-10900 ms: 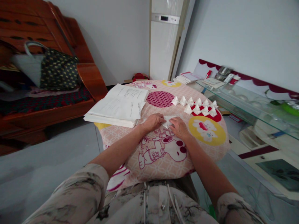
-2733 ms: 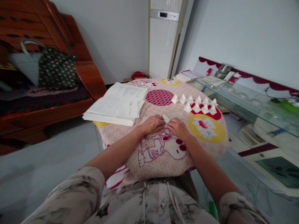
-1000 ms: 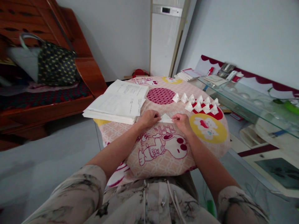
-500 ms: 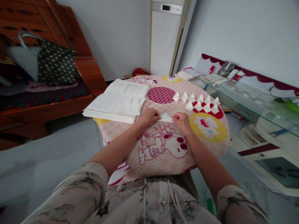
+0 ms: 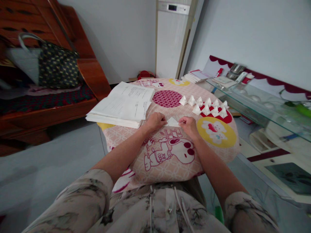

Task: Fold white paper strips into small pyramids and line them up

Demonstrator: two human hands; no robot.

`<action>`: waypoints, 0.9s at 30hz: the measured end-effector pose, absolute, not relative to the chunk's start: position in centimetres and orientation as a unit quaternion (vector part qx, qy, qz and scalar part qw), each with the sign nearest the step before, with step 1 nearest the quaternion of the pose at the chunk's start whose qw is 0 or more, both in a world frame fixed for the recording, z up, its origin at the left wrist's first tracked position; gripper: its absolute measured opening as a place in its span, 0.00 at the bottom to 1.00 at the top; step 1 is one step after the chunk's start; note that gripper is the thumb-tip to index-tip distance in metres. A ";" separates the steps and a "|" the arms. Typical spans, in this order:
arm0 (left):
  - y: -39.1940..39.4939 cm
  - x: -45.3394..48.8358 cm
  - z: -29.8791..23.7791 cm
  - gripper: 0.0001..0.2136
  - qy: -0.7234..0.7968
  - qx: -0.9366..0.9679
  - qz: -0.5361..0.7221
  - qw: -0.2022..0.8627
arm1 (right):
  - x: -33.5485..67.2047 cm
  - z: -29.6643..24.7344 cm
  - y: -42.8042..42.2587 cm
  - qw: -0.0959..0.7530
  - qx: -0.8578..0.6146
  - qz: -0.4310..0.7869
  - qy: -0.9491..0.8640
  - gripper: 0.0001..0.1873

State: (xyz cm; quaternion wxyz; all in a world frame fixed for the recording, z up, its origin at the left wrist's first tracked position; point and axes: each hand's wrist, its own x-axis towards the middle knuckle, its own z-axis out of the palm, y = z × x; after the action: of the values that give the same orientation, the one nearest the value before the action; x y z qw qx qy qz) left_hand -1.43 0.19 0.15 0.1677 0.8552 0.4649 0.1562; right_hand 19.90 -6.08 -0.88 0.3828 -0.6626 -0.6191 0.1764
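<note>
A person's two bare hands meet a small piece of folded white paper (image 5: 172,122) on a round, cloth-covered bench (image 5: 167,176). The left hand (image 5: 156,121) is narrowed, fingertips pinching the paper's left end; the right hand (image 5: 189,125) pinches its right end, so the paper lies between them, its pointed top facing away and its ends hidden by fingers. Just beyond and left of the left hand, a thick open book (image 5: 121,103) takes up that side of the bench. Beyond the right hand stand white paper pyramids (image 5: 206,110), close together. Further off to the right hand's side is a glass shelf (image 5: 264,111) of small items, many too blurred to tell; well left of the left hand, a dotted bag (image 5: 58,66) sits on a wooden seat (image 5: 94,76). Counted: one paper in hand, one book, one bag, and ten pyramids, six in the far row and four in the near.
</note>
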 end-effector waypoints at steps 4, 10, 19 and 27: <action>0.0 -1.2 0.3 0.06 0.476 0.855 0.140 0.154 | 19.8 -0.8 -6.1 0.383 -0.668 0.184 -0.610 0.08; -0.2 -1.1 0.5 0.06 0.480 0.852 0.139 0.157 | 19.8 -1.1 -6.0 0.402 -0.662 0.183 -0.605 0.07; 0.1 -1.2 0.0 0.06 0.466 0.857 0.153 0.155 | 19.8 -0.9 -6.0 0.400 -0.662 0.188 -0.605 0.07; -0.3 -1.0 0.3 0.07 0.472 0.862 0.127 0.135 | 19.8 -1.1 -5.8 0.391 -0.653 0.174 -0.625 0.07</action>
State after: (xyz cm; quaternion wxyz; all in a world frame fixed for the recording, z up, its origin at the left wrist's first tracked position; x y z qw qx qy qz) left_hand -1.00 -0.32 0.25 0.1354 0.8617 0.4723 0.1265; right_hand 19.79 -5.85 -1.07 0.3910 -0.6532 -0.6246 0.1741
